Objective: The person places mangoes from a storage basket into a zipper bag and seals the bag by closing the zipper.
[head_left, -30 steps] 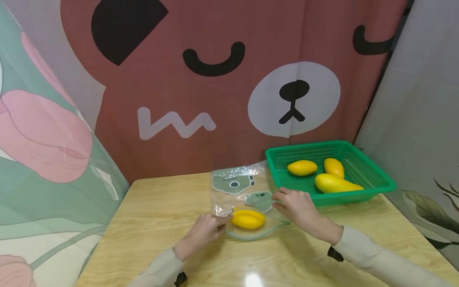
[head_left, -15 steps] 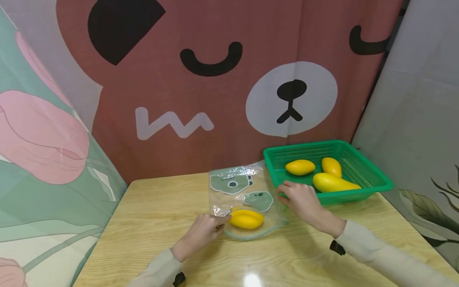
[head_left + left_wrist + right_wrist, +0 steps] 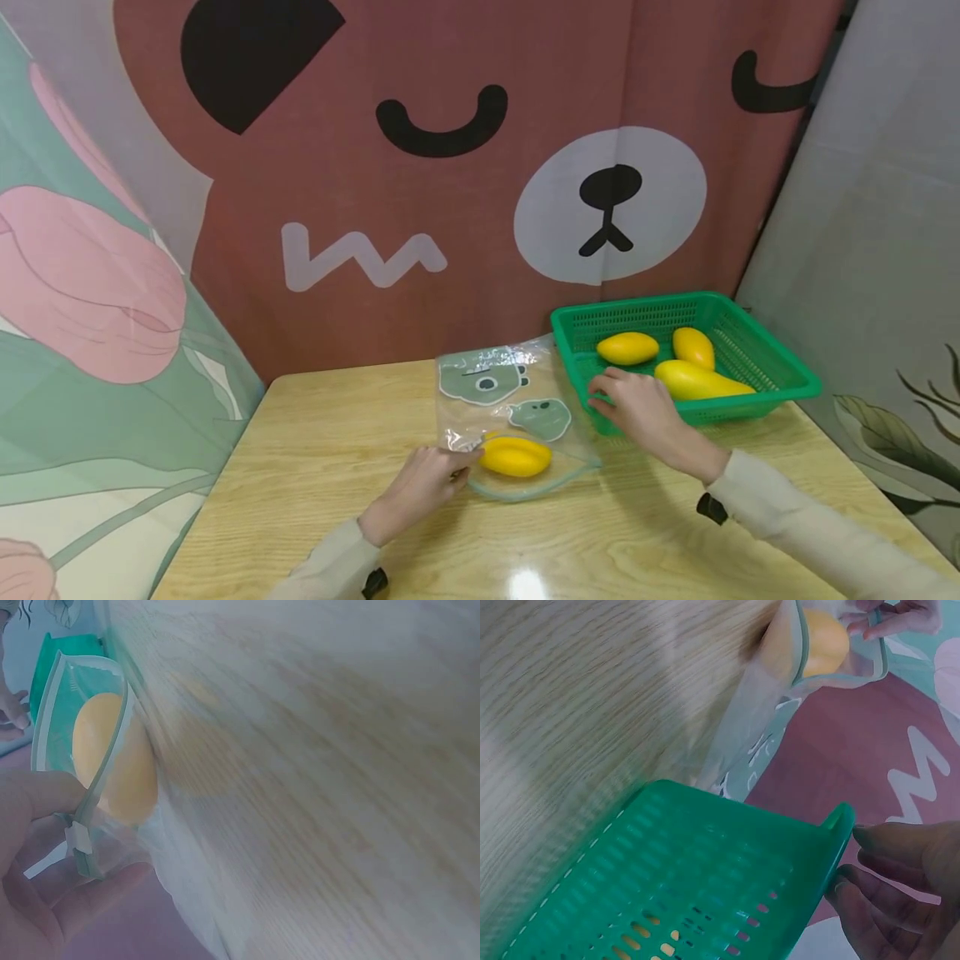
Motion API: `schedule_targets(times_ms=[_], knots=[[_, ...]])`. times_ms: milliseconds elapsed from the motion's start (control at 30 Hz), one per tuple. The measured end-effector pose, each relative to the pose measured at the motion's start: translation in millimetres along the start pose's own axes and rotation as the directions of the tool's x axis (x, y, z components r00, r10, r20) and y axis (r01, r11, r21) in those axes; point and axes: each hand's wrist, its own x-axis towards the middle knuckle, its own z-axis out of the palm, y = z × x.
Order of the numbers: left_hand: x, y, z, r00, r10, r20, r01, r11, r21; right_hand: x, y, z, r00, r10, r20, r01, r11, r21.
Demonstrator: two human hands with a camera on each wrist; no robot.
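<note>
My left hand [image 3: 420,490] pinches the zip edge of a clear zip bag [image 3: 487,421], close to the white slider [image 3: 78,837]. Green cartoon faces are printed on the bag, which lies with its mouth gaping. Just inside that mouth is a yellow mango [image 3: 516,457]. My right hand [image 3: 636,410] hovers over the near left side of a green plastic basket [image 3: 780,402], holding nothing, its fingers loosely bent. In the right wrist view the fingertips [image 3: 862,836] appear right at the basket's rim.
Three more mangoes lie in the basket, among them a long one [image 3: 697,382] at the front. The wooden table [image 3: 337,433] meets a brown bear-print curtain [image 3: 360,325] at the back. A grey curtain [image 3: 847,292] hangs on the right.
My right hand has moved from the bag's right side up and right to the basket's edge. The left hand keeps hold of the bag, and the mango inside has stayed put.
</note>
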Motion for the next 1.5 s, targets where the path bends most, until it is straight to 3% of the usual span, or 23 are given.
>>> schedule_targets(times_ms=[233,500,800,1167,1500], knots=[[0.3,-1.0,1.8,0.999,0.034,-0.034,-0.034,0.999,0.010,-1.2,9,-1,1.000,0.024,-0.004,-0.024,1.000,0.000],[-0.1,-0.5,1.3,1.000,0.021,-0.020,-0.021,1.000,0.006,-1.2,19,0,0.999,0.043,-0.008,-0.043,0.999,0.010],[0.8,-2.8,2.1,0.998,0.043,-0.050,-0.042,0.999,0.029,0.0,35,-2,0.998,0.066,-0.016,-0.065,0.998,0.005],[0.4,-2.7,3.5,0.998,0.043,-0.049,-0.042,0.999,0.031,-2.2,53,-1,0.994,0.106,-0.022,-0.106,0.994,-0.013],[0.2,-1.5,2.3,0.999,0.019,-0.030,-0.018,0.999,0.038,-4.5,75,0,0.989,0.148,0.018,-0.148,0.988,-0.035]])
